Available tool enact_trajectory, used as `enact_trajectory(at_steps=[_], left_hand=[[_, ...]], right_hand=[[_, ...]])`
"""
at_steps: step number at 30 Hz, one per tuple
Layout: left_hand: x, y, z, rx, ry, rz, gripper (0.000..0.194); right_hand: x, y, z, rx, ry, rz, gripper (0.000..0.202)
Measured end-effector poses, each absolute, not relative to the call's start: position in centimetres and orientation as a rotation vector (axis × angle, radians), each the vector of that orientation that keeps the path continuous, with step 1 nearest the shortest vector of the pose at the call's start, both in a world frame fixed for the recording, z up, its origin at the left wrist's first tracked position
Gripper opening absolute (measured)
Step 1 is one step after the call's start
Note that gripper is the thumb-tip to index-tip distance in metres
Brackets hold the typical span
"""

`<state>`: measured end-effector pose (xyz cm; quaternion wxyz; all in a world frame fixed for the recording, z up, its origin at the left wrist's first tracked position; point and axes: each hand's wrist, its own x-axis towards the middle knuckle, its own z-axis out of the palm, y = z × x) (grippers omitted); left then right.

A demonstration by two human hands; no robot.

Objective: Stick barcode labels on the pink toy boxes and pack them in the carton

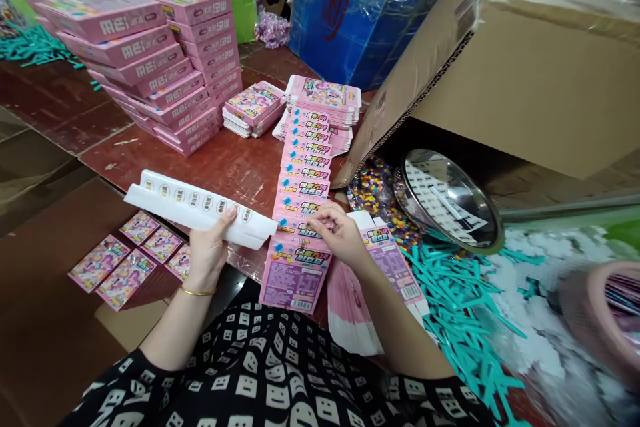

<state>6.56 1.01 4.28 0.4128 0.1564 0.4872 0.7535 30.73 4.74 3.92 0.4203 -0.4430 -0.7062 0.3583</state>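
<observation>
My left hand grips a white strip of round stickers, its thumb on top near the right part of the strip. A column of overlapping pink printed cartons runs up the table in front of me. Over one of the lower cartons is my right hand, its thumb and fingertips pinched together; whatever they hold is too small to make out. The strip's right end reaches the left edge of the cartons. More flat pink cartons lie under and beside my right forearm.
Tall stacks of pink boxes stand at the back left, with smaller piles behind the column. On the right are an open cardboard box, a metal bowl, colourful beads and teal sticks.
</observation>
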Motion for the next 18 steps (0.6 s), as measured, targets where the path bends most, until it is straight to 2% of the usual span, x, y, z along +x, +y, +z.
enact_trajectory(at_steps=[5,9,10,12,15,18], left_hand=[[7.5,1.4,4.4,0.385,1.187,1.856,0.048],[8.9,1.0,4.7,0.350,1.162,1.801,0.046],[9.4,0.7,4.9,0.353,1.154,1.778,0.044],[10.4,0.1,5.2,0.382,1.136,1.715,0.040],[11.8,-0.8,5.9,0.460,1.099,1.627,0.034],[12.3,-1.1,6.6,0.480,1.078,1.600,0.033]], right_hand=[[30.4,6.2,2.8,-1.247,-1.845,0.807,0.012],[30.2,4.9,3.8,-1.292,-1.669,0.593,0.052],[30.0,4.3,4.4,-1.271,-1.618,0.571,0.051],[29.6,2.9,5.9,-1.207,-1.600,0.679,0.037],[28.7,1.1,7.5,-1.130,-1.672,1.153,0.017],[28.4,0.4,7.9,-1.109,-1.664,1.339,0.020]])
